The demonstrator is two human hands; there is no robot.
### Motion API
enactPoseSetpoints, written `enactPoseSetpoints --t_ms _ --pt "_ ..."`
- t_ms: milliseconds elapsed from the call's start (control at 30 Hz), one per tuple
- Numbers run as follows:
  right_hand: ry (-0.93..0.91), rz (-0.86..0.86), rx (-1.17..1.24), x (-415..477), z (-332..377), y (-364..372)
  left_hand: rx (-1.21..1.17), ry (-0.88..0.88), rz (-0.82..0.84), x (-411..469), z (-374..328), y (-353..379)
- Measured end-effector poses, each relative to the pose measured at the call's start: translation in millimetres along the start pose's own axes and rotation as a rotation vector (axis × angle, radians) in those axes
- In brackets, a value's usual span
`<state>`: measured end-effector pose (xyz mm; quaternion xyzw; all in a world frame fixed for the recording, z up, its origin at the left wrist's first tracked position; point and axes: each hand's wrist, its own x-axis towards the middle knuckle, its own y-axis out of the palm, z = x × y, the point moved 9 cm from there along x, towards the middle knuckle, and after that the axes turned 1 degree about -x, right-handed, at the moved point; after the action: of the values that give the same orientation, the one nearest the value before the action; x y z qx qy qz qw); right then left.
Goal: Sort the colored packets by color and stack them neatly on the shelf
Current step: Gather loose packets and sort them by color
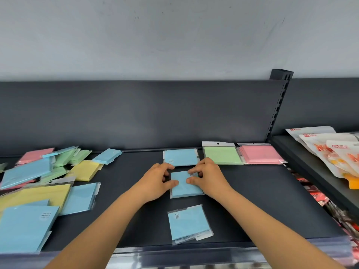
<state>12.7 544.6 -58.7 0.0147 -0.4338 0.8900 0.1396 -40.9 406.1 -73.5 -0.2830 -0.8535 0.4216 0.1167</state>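
Both hands on middle blue packet [185,189], flat on shelf [252,200], just in front of back blue packet [181,157]. Sorted row along back wall reads blue, green stack [222,155], pink stack [260,154], so this one looks bound for blue spot.

Grip: left hand [157,181] and right hand [209,178] both curled, thumbs pressing top face, fingertips hooked at far edge. Packet pinched from both sides, probably to square it.

Near front lip, third blue packet [189,223] waits. At left, mixed pile [38,181] unsorted.

Both bare forearms reach forward and converge. The left hand [157,181] and right hand [209,177] sit close together, fingers curled, thumbs and fingertips pinching opposite edges of one blue packet [184,188]
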Motion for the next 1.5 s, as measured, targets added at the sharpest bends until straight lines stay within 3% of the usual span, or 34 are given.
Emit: enactPoseSetpoints --t_ms 100,200,300,367,633,767,967,1200,1500 --pt "-0.024 -0.002 -0.036 -2 3 2 0.128 0.013 0.077 -11 -7 -6" --pt "-0.025 0.001 -0.02 -1 2 2 0.184 0.19 0.062 -34 -43 -13" --pt "-0.017 0.027 -0.017 1 0 3 0.199 0.327 0.369 -57 -74 23" --pt "-0.019 0.038 -0.023 2 0 4 0.2 0.343 0.458 -59 -75 40" --pt "-0.049 0.044 -0.028 3 -1 6 0.035 0.325 0.399 -54 -70 44" --pt "-0.06 0.038 -0.072 3 1 3 0.075 0.351 0.344 -58 -70 40" --pt "-0.236 -0.18 -0.23 -3 47 -15 0.015 0.319 0.13 -75 -54 -14" --pt "-0.376 -0.09 -0.141 2 126 33 0.123 0.176 -0.015 -99 26 -83" --pt "-0.349 0.098 -0.11 27 241 159 0.251 0.006 -0.259 -137 187 -208"
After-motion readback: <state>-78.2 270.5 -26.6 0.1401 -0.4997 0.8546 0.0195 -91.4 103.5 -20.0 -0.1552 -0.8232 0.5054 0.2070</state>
